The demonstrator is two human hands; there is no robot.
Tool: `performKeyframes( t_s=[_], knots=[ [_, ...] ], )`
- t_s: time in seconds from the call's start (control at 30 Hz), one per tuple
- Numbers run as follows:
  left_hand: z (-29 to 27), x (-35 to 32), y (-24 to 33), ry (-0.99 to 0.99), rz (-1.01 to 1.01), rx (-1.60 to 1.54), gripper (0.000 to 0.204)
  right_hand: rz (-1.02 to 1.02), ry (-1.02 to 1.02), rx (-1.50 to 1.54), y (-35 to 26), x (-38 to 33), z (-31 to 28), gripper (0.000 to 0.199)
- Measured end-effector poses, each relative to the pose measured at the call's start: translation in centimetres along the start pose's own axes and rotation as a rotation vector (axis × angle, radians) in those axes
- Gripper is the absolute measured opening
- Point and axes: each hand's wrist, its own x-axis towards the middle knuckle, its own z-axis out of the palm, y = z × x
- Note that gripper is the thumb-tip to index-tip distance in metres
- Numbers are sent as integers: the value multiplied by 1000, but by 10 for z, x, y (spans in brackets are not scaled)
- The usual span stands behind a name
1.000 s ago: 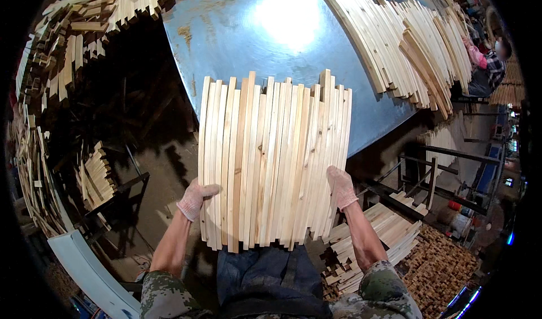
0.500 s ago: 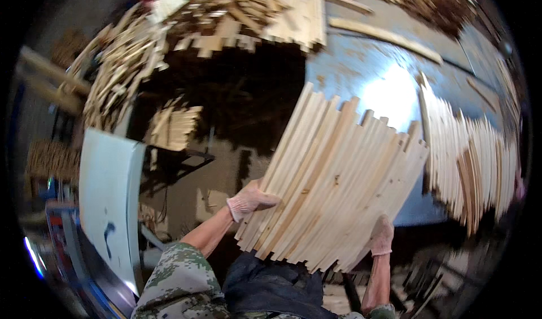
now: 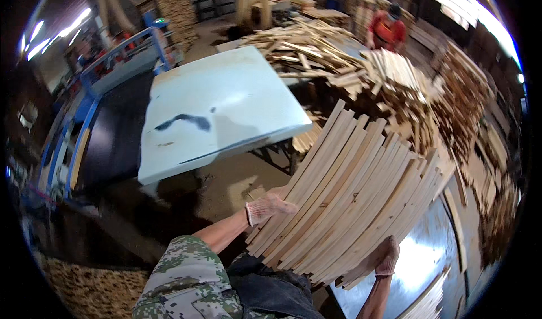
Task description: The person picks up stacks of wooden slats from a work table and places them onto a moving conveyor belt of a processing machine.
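- Turning leftward since the earlier frames, you are bringing round the broad side-by-side layer of pale, square-cut wooden strips (image 3: 350, 198); it is now slanting across your front, far ends pointing up and rightward, no longer facing the shiny table squarely.
- Your left hand (image 3: 274, 204), in a whitish knitted glove, is clamping the layer's left edge, thumb lying on top.
- Your right hand (image 3: 388, 257), similarly gloved, is gripping the right edge near its lower corner; its fingertips are hiding from view.
- Both hands are holding the strips together as one load, so the work seems to be at a carrying stage.
- Just beyond your right hand, the shiny blue metal-topped table (image 3: 437, 240) is now sitting low on your right.
- Farther ahead on your left, the pale-blue flat-topped table (image 3: 237, 99) with a dark stain is coming into fuller view.
- Beyond it, a jumbled heap of loose wooden sticks (image 3: 305, 51) is lying, and a person in red (image 3: 388, 31) is standing behind.
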Motion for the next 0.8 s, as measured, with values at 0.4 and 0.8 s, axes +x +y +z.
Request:
performKeyframes(
  t_s=[0.4,0.8],
  knots=[
    [-282,-193,33,525,147,-258,48,253,-594,-321,29,-21,441,29],
    [-454,-254,79,817,-121,-315,74,226,-945,-737,145,12,690,49]
  ],
)
